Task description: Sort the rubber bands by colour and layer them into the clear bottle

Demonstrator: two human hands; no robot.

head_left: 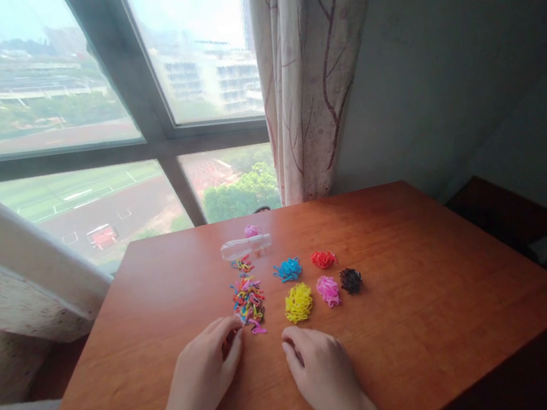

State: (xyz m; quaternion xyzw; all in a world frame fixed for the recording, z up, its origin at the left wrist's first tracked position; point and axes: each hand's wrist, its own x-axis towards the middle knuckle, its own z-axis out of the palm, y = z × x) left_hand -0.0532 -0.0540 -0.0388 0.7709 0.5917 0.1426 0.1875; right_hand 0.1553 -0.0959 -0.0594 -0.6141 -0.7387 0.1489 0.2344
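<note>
My left hand is at the near left edge of a mixed pile of small looped plastic clips. Its thumb and index finger pinch together on a pale clip at the pile's edge. My right hand rests on the table just below the yellow clips, its fingers curled in; whatever they hold, if anything, is hidden. Sorted heaps lie to the right of the mixed pile: blue clips, red clips, pink clips and black clips.
A clear plastic bottle lies on its side behind the mixed pile, with a pink round thing beyond it. The brown wooden table ends at a window. Curtains hang at both sides.
</note>
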